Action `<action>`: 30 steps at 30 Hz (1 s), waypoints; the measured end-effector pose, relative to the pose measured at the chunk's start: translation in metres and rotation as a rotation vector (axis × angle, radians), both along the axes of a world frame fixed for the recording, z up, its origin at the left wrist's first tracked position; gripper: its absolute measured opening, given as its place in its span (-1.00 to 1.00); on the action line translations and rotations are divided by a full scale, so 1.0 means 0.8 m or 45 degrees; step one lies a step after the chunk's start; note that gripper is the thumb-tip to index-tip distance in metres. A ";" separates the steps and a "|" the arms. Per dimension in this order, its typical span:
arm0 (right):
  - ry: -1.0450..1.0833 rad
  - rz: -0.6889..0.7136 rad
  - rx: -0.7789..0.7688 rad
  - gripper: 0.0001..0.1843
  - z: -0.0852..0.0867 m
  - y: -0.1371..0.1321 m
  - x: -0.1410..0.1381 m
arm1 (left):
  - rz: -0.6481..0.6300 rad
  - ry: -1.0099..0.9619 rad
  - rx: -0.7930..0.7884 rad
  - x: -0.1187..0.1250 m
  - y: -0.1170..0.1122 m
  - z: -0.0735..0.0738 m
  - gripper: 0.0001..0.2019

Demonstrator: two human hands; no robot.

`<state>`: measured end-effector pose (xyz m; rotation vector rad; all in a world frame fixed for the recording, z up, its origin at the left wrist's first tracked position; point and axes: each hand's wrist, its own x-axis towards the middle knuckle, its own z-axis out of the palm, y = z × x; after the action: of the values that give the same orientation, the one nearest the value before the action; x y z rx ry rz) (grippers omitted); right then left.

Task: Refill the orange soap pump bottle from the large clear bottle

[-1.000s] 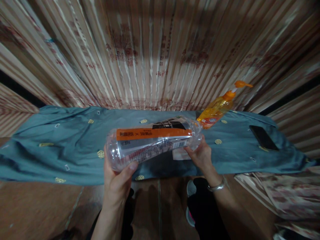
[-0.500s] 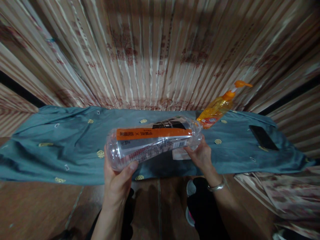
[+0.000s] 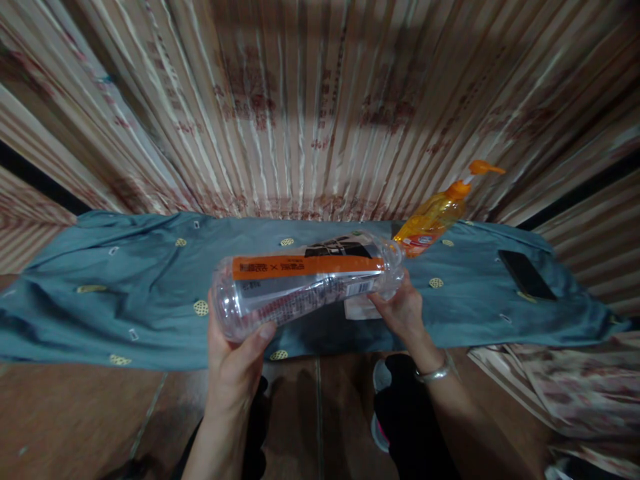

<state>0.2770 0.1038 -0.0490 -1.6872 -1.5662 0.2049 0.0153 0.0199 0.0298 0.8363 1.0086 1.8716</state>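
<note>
I hold a large clear plastic bottle (image 3: 305, 283) on its side above a table covered with a blue-grey cloth (image 3: 125, 293). The bottle has an orange label band along its upper side. My left hand (image 3: 235, 360) grips the bottle's base end, thumb up on the plastic. My right hand (image 3: 403, 310) grips the neck end, fingers curled around it; a silver bracelet sits on that wrist. A small white paper piece (image 3: 359, 308) shows just under the bottle near my right hand.
An orange pump bottle (image 3: 435, 213) stands tilted at the back right of the table. A black phone (image 3: 526, 275) lies on the cloth at the far right. A striped curtain (image 3: 310, 107) hangs behind. Patterned fabric (image 3: 565, 393) lies at the lower right.
</note>
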 end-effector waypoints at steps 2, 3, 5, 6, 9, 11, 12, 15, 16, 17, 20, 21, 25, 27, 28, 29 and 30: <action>-0.002 0.006 -0.002 -0.12 0.000 -0.001 0.000 | -0.010 0.004 0.004 0.000 0.000 -0.001 -0.32; -0.005 0.009 -0.005 -0.13 0.001 -0.001 0.000 | -0.012 0.005 -0.001 0.000 0.000 -0.001 -0.31; -0.018 0.008 -0.011 -0.14 0.001 -0.002 0.000 | -0.003 0.005 -0.001 0.001 0.001 0.000 -0.27; -0.026 0.003 -0.012 -0.16 0.001 -0.002 0.000 | 0.005 0.005 0.006 0.001 0.001 0.000 -0.23; -0.043 -0.003 0.008 -0.14 -0.001 -0.001 0.000 | 0.026 0.005 0.001 0.002 0.002 0.002 -0.19; -0.049 0.003 0.032 -0.12 -0.003 0.000 0.000 | 0.018 0.006 -0.023 0.002 0.002 0.003 -0.21; -0.052 0.004 0.042 -0.11 -0.004 0.001 0.000 | 0.019 0.004 -0.031 0.002 0.002 0.004 -0.23; -0.054 -0.001 0.047 -0.11 -0.005 0.001 0.001 | 0.037 -0.004 -0.032 0.002 0.000 0.005 -0.25; -0.053 -0.003 0.045 -0.11 -0.005 0.001 0.001 | 0.040 -0.005 -0.032 0.003 0.000 0.005 -0.25; -0.053 -0.003 0.041 -0.11 -0.005 0.001 0.001 | 0.042 -0.004 -0.028 0.003 0.000 0.005 -0.25; -0.060 -0.003 0.022 -0.12 -0.005 0.001 0.002 | 0.030 0.004 -0.023 0.002 -0.001 0.004 -0.24; -0.063 -0.003 0.020 -0.13 -0.005 0.001 0.001 | 0.029 0.003 -0.023 0.002 -0.002 0.003 -0.25; -0.075 -0.017 0.030 -0.13 -0.006 0.001 0.001 | 0.004 0.001 -0.036 0.000 -0.003 0.003 -0.29; -0.069 -0.025 0.026 -0.11 -0.006 0.001 0.001 | 0.007 -0.004 -0.038 0.001 -0.002 0.004 -0.28; -0.063 -0.024 0.022 -0.10 -0.005 0.001 0.001 | 0.016 -0.010 -0.036 0.001 -0.001 0.005 -0.26; -0.057 -0.019 0.020 -0.10 -0.005 0.001 0.001 | 0.029 -0.017 -0.034 0.002 -0.001 0.005 -0.25; -0.052 -0.015 0.020 -0.10 -0.005 0.001 0.001 | 0.039 -0.022 -0.031 0.003 0.000 0.006 -0.24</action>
<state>0.2776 0.1046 -0.0529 -1.6975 -1.5836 0.1526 0.0178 0.0198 0.0347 0.7934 1.0374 1.8854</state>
